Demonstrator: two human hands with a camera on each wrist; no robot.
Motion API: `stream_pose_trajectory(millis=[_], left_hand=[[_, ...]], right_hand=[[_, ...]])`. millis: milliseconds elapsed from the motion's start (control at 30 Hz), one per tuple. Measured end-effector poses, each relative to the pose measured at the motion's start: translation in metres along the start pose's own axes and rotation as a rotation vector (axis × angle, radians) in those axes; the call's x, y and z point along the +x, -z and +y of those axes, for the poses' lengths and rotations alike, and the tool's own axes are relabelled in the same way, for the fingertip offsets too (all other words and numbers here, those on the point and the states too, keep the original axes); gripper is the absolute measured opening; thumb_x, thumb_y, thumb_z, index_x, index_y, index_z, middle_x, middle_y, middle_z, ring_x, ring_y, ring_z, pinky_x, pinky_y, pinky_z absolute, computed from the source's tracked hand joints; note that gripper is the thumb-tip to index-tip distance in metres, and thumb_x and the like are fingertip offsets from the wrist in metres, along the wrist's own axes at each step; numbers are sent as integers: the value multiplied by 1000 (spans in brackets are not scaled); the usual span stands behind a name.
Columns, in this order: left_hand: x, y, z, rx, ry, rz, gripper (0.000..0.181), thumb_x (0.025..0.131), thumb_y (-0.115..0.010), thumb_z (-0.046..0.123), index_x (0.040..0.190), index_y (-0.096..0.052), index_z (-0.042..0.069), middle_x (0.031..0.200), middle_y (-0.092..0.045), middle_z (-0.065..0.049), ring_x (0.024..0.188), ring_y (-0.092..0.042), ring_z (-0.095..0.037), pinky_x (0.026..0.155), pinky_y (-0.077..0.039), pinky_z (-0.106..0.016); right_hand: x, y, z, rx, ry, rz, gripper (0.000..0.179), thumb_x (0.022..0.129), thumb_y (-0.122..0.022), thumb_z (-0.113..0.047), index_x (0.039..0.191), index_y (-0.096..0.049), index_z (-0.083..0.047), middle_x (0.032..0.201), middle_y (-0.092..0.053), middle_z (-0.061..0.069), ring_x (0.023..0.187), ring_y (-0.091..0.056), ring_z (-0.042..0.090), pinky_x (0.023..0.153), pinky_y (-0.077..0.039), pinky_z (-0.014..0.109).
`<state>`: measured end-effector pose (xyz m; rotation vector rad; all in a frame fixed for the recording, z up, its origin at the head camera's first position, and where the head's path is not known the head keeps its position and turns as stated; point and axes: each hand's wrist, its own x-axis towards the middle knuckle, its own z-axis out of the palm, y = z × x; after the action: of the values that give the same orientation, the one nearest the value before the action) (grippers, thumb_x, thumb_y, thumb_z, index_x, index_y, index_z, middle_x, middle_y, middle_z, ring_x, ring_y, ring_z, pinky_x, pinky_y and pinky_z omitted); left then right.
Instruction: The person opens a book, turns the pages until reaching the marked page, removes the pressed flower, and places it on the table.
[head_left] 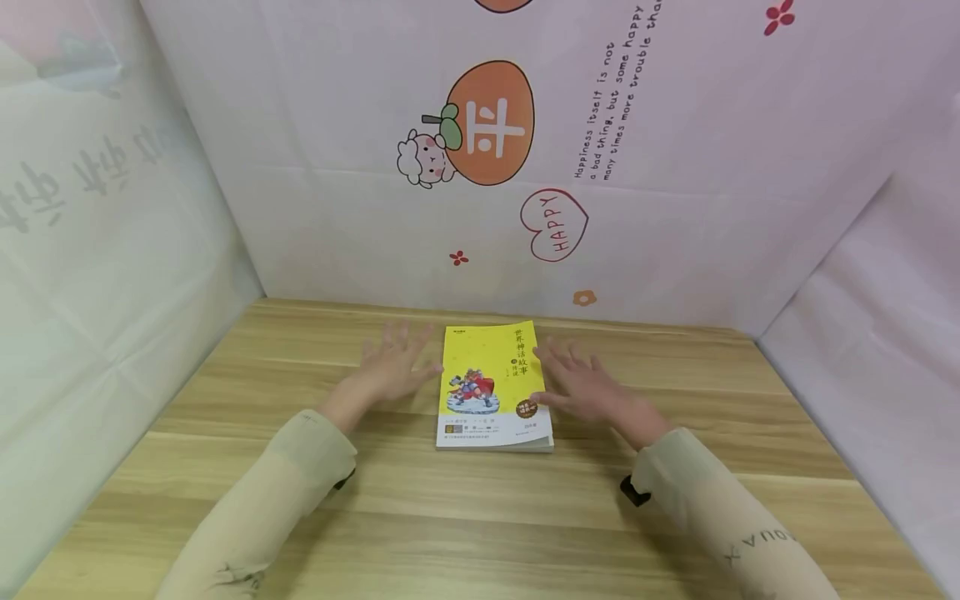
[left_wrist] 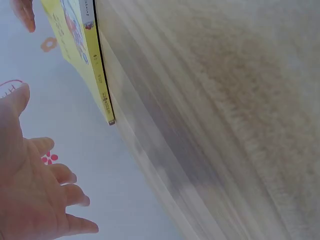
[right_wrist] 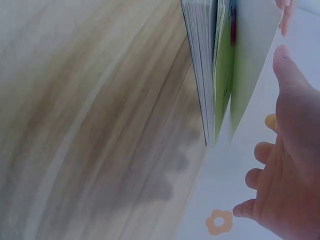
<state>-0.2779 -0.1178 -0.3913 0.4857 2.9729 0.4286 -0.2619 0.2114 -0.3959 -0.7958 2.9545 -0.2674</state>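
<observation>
A yellow and white paperback book [head_left: 480, 375] with a cartoon figure on its cover lies on the wooden table, its front cover lifted slightly along the right side. Beside its left edge my left hand [head_left: 393, 367] hovers with fingers spread. My right hand [head_left: 581, 383] is at the book's right edge, thumb and fingertips overlapping the cover in the head view. From the left wrist, the book's spine [left_wrist: 100, 75] shows apart from the left hand [left_wrist: 37, 187]. In the right wrist view the page edges [right_wrist: 200, 65] face the right hand [right_wrist: 295, 165], whose fingers are extended.
The wooden table [head_left: 465, 525] ends at a white cloth backdrop [head_left: 337, 233] printed with fruit, flowers and lettering. White cloth also hangs on the left side [head_left: 112, 275] and the right side [head_left: 885, 317].
</observation>
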Motion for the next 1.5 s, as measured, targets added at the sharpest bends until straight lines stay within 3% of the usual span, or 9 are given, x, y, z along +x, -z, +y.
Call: stream_pose_trajectory(millis=[300, 500, 700, 833, 1033, 1233, 1500], left_hand=[[-4, -7, 5, -54, -23, -34, 78, 88, -41, 64, 150, -4, 33, 152, 13, -8, 136, 14, -36, 103, 7, -61], [-7, -10, 12, -40, -65, -16, 75, 87, -53, 57, 149, -21, 29, 155, -7, -10, 139, -2, -36, 104, -5, -63], [-9, -12, 18, -69, -88, -87, 76, 86, -54, 56, 148, -25, 24, 154, -11, -8, 139, -10, -32, 107, -16, -55], [-6, -16, 23, -88, -93, -114, 73, 87, -55, 54, 148, -28, 25, 154, -14, -8, 139, -13, -28, 106, -21, -53], [-6, -21, 38, -117, -169, -203, 72, 87, -55, 54, 147, -29, 26, 154, -14, -9, 138, -13, -34, 102, -24, -59], [-8, -27, 51, -78, -256, -253, 72, 85, -61, 50, 146, -34, 22, 153, -16, -9, 137, -19, -33, 105, -23, -52], [-10, -31, 59, -47, -278, -301, 77, 82, -67, 45, 145, -34, 18, 154, -13, -9, 137, -18, -30, 107, -23, -45]], right_hand=[[-2, -2, -11, 72, 36, -62, 82, 86, -47, -63, 150, -17, -21, 155, -5, 9, 139, 4, 34, 107, -7, 58], [-8, -1, -18, 99, 88, -93, 77, 87, -47, -61, 150, -19, -26, 155, -9, 4, 139, -1, 31, 106, -13, 57], [-12, -4, -21, 77, 78, -144, 80, 82, -46, -69, 148, -20, -34, 155, -7, -4, 138, -8, 36, 104, -21, 58], [-13, -7, -21, 60, 92, -166, 82, 79, -51, -69, 148, -26, -31, 155, -10, -3, 138, -11, 35, 104, -23, 55], [-16, -11, -18, 38, 112, -196, 87, 74, -57, -69, 146, -32, -27, 154, -15, 1, 138, -13, 35, 102, -27, 56], [-16, -15, -15, 57, 129, -222, 84, 75, -58, -68, 145, -35, -26, 154, -15, 1, 139, -10, 33, 102, -28, 55], [-15, -15, -14, 82, 113, -248, 82, 76, -57, -68, 144, -36, -28, 154, -14, -1, 139, -10, 31, 102, -28, 54]])
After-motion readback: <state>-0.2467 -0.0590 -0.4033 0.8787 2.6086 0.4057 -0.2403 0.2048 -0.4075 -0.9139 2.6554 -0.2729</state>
